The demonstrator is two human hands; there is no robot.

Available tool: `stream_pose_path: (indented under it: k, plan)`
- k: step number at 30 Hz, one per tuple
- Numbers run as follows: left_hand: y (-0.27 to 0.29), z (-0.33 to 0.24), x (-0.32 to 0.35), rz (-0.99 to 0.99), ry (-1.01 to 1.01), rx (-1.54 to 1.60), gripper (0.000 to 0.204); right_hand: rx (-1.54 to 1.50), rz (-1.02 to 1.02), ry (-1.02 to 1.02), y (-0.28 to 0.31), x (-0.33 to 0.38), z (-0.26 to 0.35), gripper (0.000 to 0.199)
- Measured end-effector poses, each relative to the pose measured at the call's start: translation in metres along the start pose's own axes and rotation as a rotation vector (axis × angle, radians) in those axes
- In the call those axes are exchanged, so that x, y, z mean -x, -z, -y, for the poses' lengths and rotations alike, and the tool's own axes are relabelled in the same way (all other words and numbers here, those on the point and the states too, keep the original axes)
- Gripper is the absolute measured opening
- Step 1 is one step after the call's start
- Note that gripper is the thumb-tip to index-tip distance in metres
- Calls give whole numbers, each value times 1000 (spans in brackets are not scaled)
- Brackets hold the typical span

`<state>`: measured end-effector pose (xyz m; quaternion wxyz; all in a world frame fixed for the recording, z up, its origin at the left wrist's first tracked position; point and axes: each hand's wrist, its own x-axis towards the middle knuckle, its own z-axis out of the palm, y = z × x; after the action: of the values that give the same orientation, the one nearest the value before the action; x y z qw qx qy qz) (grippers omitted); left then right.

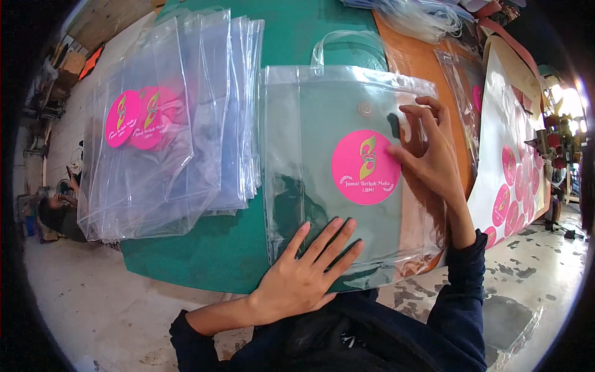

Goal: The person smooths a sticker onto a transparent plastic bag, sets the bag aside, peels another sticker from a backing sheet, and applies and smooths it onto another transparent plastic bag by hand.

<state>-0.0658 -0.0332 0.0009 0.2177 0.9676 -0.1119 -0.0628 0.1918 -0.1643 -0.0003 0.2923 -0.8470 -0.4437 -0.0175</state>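
Observation:
A clear plastic bag with a looped clear handle lies flat before me. On its front is a round pink sticker with a yellow-green emblem and white lettering. My left hand rests on the bag's lower part, fingers spread and palm down. Over the upper right side bends my right hand. Its thumb touches the sticker's right edge, while the other fingers curl apart from the thumb near the bag's right side. Nothing shows between thumb and fingers.
At the left is a stack of clear bags with pink stickers. A white sheet of round pink stickers lies at the right. More clear plastic is bundled at the back. The table has a green surface and an orange-brown part.

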Motion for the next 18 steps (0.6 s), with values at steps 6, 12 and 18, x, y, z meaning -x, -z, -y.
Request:
stream_pose_path:
  k: [6,12,18]
  plan:
    - [-1,-1,1,-25,33,6,95,-123,267,88,14,-3,-8,77]
    - [1,-1,1,-22,50,9,95,-115,380,178,19,-2,-10,89]
    - [2,-2,-1,-19,49,26,94,-181,249,83,7,1,-17,81]
